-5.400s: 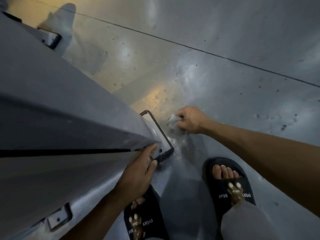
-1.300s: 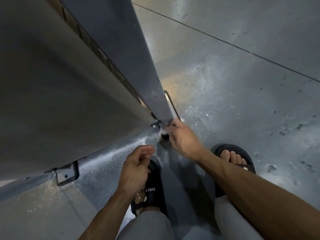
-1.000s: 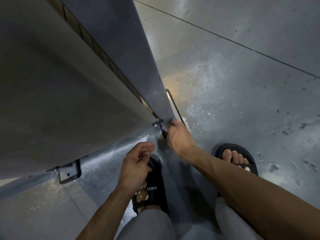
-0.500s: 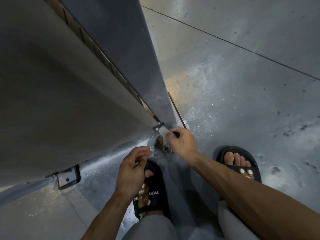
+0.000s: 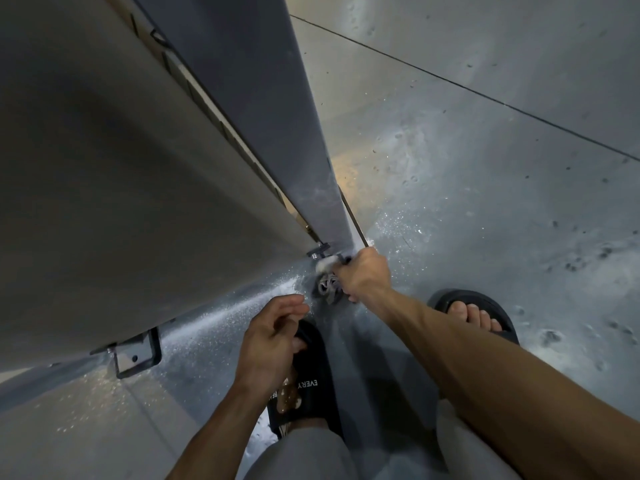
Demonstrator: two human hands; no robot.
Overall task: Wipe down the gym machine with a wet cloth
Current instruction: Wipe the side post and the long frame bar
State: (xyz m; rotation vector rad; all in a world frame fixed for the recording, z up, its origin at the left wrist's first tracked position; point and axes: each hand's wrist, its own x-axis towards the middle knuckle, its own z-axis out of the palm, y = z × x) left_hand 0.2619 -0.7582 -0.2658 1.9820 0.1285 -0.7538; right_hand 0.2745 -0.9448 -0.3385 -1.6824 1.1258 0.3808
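Note:
The gym machine (image 5: 138,174) is a tall grey housing that fills the left half of the view, seen from above down to the floor. My right hand (image 5: 363,275) grips a small pale wet cloth (image 5: 327,266) and holds it against the machine's bottom corner, beside a small bolt bracket (image 5: 318,252). A crumpled end of the cloth hangs below my fist. My left hand (image 5: 270,337) hovers loosely curled above my left foot, apart from the machine and holding nothing.
A black-rimmed metal foot bracket (image 5: 136,355) anchors the machine to the wet, speckled grey floor (image 5: 485,202). My feet in black slides (image 5: 301,386) stand close to the corner. A thin seam line crosses the floor at the upper right.
My right hand with the cloth has shifted slightly along the bottom corner of the machine. My left hand stays hovering over my foot. Earlier, the left hand rested on the machine's edge.

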